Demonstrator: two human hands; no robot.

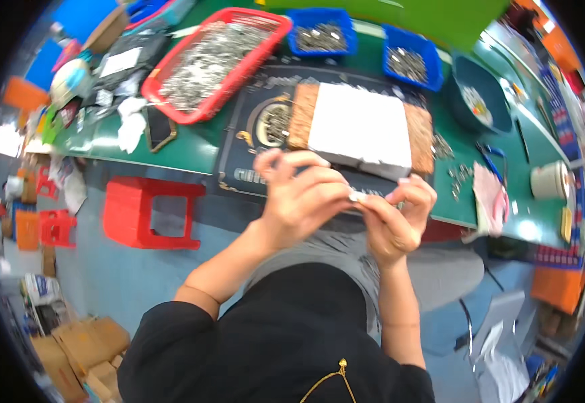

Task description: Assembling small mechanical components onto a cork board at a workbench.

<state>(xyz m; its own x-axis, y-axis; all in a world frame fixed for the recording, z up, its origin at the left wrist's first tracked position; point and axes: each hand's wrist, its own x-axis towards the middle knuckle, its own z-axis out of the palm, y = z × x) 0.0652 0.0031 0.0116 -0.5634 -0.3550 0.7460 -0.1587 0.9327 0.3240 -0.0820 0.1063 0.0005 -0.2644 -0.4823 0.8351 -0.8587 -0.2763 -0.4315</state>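
Note:
My left hand [304, 196] and my right hand [398, 218] meet in front of the table's near edge. Between their pinched fingertips is a small shiny metal piece [357, 196], too small to name more exactly. Both hands are closed on it, the left from one side and the right from the other. Just beyond them lies a brown block [300, 119] with a white sheet [359, 124] over its middle. Underneath is a dark printed mat [235, 144]. A pile of small metal parts [277, 122] rests on the mat to the block's left.
A red basket [150, 84] and two blue trays [354, 40] [433, 75] hold many metal parts along the back. At right are a dark teal bin [464, 70], blue-handled pliers [490, 158], a pink cloth [486, 195] and a white cup [548, 181]. A phone [160, 129] lies left; a red stool [128, 211] stands below.

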